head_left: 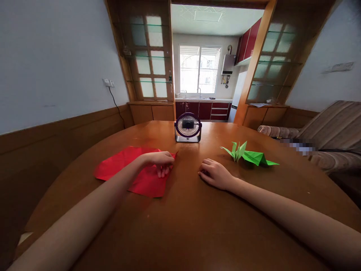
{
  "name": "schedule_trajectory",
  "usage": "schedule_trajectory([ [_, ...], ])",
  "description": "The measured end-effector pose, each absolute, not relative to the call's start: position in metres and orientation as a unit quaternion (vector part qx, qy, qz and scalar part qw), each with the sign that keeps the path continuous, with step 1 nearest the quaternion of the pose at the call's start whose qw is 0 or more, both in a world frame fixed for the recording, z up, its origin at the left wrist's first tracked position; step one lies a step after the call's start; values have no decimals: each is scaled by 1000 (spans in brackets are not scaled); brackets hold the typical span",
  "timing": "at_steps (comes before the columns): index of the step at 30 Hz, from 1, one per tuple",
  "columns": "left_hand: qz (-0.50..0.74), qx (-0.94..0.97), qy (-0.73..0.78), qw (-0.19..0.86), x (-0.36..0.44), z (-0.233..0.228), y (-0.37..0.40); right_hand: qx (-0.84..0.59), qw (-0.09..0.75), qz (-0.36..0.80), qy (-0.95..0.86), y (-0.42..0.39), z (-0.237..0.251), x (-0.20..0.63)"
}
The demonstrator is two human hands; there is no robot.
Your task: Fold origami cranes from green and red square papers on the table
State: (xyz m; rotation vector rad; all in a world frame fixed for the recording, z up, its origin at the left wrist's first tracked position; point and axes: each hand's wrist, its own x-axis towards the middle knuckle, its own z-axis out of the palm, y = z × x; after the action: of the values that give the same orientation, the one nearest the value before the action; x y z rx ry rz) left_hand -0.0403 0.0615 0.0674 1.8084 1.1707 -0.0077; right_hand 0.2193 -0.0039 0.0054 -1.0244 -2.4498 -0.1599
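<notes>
My left hand (162, 162) is over the right edge of a sheet of red paper (121, 162). Its thumb and forefinger pinch the paper near a raised corner, while the other fingers hang bent below. The sheet has faint creases and lies partly under my left forearm. To the right, my right hand (216, 174) rests on the table with its fingers curled in, and nothing shows in it. Just beyond that hand sits a folded green paper crane (237, 151), touching or close beside another folded green paper piece (258, 158).
A small dark purple desk fan (188, 126) stands at the middle of the far side of the round wooden table (180, 226). A striped armchair (329, 128) is at the right. Behind the table, an opening between glass-shelved cabinets leads to a kitchen with a window (200, 69).
</notes>
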Motion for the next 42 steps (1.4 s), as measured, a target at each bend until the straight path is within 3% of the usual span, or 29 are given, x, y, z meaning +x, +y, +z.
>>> schedule_trajectory([
  [5, 72, 736, 412, 533, -29, 62, 62, -376, 244, -51, -892, -5, 6, 219],
  [9, 189, 822, 439, 310, -35, 56, 75, -378, 246, -57, -891, -5, 5, 220],
  [11, 200, 834, 448, 252, -40, 53, 80, -378, 246, -62, -890, -4, 4, 221],
  [20, 54, 897, 343, 273, -52, 60, 76, -375, 239, -70, -893, -4, 3, 222],
  [25, 42, 917, 305, 253, -38, 45, 71, -387, 229, -76, -890, -4, 4, 222],
  [31, 103, 918, 349, 158, -4, 11, 57, -399, 261, -52, -877, -4, 4, 221],
  [42, 295, 827, 451, 162, 22, -7, 52, -367, 273, 28, -889, -8, 2, 217],
])
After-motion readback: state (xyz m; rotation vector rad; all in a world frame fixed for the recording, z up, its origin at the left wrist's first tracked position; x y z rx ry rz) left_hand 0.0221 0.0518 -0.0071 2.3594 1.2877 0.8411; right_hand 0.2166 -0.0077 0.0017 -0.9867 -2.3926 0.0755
